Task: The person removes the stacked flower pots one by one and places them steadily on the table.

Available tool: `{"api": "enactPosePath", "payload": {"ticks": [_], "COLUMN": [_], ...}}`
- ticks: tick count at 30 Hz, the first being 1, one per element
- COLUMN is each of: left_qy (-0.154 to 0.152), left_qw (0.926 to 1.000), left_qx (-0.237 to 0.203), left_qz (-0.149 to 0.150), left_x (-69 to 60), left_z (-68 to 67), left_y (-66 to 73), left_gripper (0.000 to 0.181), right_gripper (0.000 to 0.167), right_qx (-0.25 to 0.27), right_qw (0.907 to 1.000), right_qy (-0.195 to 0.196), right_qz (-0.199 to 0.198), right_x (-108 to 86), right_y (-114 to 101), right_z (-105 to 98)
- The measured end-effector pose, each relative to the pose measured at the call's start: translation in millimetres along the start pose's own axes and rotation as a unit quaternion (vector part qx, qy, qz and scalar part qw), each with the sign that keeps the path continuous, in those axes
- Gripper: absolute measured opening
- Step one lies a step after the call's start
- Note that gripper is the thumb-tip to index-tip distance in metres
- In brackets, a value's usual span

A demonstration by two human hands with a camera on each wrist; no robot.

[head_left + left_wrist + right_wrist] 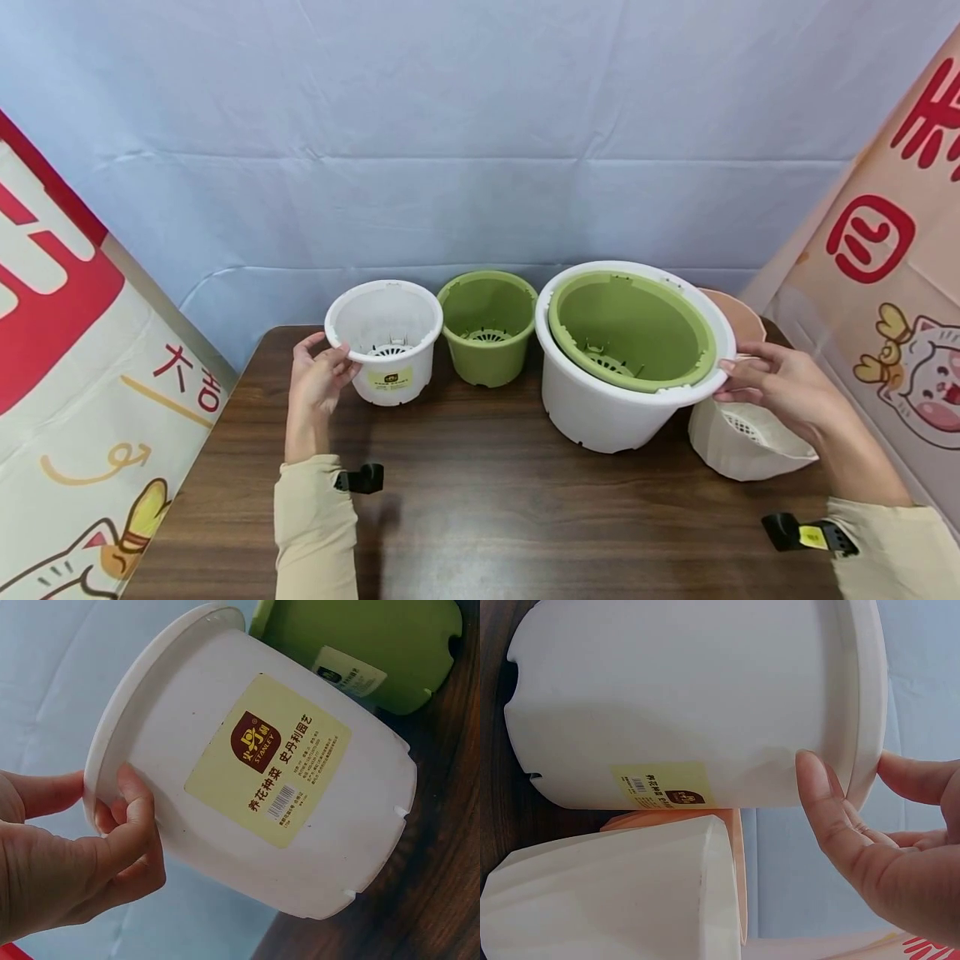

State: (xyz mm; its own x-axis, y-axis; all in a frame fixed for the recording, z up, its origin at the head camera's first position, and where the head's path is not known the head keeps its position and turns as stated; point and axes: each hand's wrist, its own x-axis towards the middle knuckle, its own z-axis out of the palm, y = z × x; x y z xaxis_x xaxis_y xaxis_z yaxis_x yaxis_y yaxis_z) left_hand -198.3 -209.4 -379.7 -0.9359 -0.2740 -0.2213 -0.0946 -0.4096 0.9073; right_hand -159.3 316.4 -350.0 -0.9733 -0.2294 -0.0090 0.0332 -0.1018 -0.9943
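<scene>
My left hand (pixel 319 379) pinches the left rim of the small white pot (pixel 393 379); in the left wrist view the thumb and fingers grip the rim of this white pot (pixel 300 847), which bears a yellow label. My right hand (pixel 787 392) pinches the right rim of the large white pot (pixel 600 417). Inside that one sits a large green pot (pixel 637 325). In the right wrist view, the right hand (pixel 892 847) has its fingers on the outside of the white pot (pixel 690 697), just under the rim.
A small green pot (pixel 487 358) stands between the two white pots. At the right are a cream pot (pixel 738 454), tilted, and an orange pot (pixel 735 317) behind it. The brown table (pixel 480 517) lies before a pale blue cloth backdrop (pixel 480 167), with printed cloths at both sides.
</scene>
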Motion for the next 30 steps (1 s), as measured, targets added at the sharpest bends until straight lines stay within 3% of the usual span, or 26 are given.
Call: {"api": "enactPosePath", "payload": {"ticks": [18,30], "left_qy": [0.03,0.019], "left_qw": [0.998,0.9981], "left_qx": [-0.043,-0.032], "left_qz": [-0.037,-0.048], "left_x": [12.7,16.2], "left_z": [-12.9,-17.8], "left_y": [-5.1,-7.5], "left_gripper": [0.057,0.059], "right_gripper": [0.014,0.025], "right_qx": [-0.018,-0.038], "right_qw": [0.9998,0.9989], "right_qy": [0.008,0.018], "right_qz": [0.009,0.021], "right_x": [1.0,-0.3], "right_y": [-2.3,-3.7], "right_z": [1.5,2.0]}}
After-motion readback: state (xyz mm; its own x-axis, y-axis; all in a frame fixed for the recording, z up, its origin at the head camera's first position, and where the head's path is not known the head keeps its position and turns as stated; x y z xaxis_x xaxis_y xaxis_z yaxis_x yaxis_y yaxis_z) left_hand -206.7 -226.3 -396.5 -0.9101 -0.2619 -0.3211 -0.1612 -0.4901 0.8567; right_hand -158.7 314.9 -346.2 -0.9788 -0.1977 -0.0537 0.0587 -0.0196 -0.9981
